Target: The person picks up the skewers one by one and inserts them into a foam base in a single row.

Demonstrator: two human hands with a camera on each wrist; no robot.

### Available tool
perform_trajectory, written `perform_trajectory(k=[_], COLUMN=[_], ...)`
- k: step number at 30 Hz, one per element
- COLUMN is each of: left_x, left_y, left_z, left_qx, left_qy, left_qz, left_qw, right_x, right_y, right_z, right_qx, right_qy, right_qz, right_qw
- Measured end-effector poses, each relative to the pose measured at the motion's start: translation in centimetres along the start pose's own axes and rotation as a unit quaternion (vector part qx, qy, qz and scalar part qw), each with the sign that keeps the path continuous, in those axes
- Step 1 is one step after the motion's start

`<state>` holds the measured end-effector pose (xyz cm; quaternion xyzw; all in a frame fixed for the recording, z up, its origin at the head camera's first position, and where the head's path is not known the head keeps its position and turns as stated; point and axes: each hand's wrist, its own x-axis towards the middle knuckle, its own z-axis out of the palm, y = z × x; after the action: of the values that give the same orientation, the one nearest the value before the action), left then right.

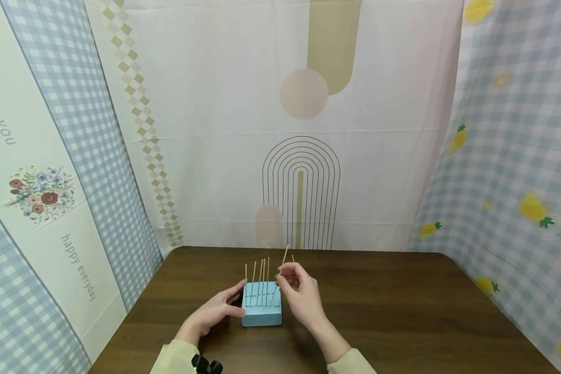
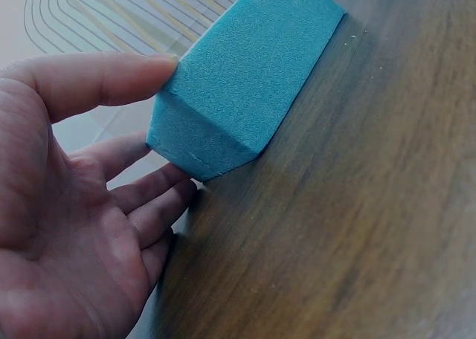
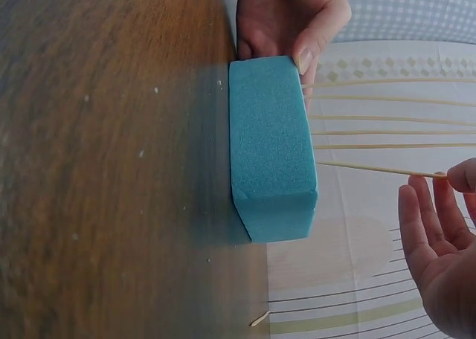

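Observation:
A light-blue foam block stands on the table with several thin wooden sticks upright in its top. My left hand holds the block's left end, its thumb on the near top edge and its fingers round the side, as the left wrist view shows. Above the block's right part, my right hand pinches a thin wooden stick between thumb and fingertips. That stick leans to the right, its lower end at the block's top. Whether the end is sunk into the foam, I cannot tell.
The dark wooden table extends to both sides of the block. Behind my right hand the tip of another thin stick shows, mostly hidden. Pale crumbs dot the tabletop. Patterned cloths hang at the back and sides.

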<state>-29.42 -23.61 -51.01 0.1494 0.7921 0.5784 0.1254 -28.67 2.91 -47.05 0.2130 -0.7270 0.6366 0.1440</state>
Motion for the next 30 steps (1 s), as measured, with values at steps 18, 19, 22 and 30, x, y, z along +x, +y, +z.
perform_trajectory(k=[18,19,22,30], left_x=[-0.02,-0.04,0.03,0.16], left_y=[0.11,0.10,0.08,0.06], left_z=[0.18,0.16,0.13,0.13], left_qx=[0.009,0.009,0.008,0.007], left_qy=[0.008,0.008,0.007,0.008], left_qz=[-0.011,-0.012,-0.006,-0.012], left_qw=[0.9999,0.9999,0.9999,0.9999], right_x=[-0.17,-0.15,-0.13,-0.17], right_y=[0.35,0.38,0.41,0.41], right_z=[0.16,0.21,0.34,0.61], right_qx=[-0.070,-0.072,-0.075,-0.079], right_qy=[-0.027,-0.029,-0.031,-0.024], right_qz=[0.000,0.001,0.003,0.017], right_qw=[0.997,0.997,0.997,0.996])
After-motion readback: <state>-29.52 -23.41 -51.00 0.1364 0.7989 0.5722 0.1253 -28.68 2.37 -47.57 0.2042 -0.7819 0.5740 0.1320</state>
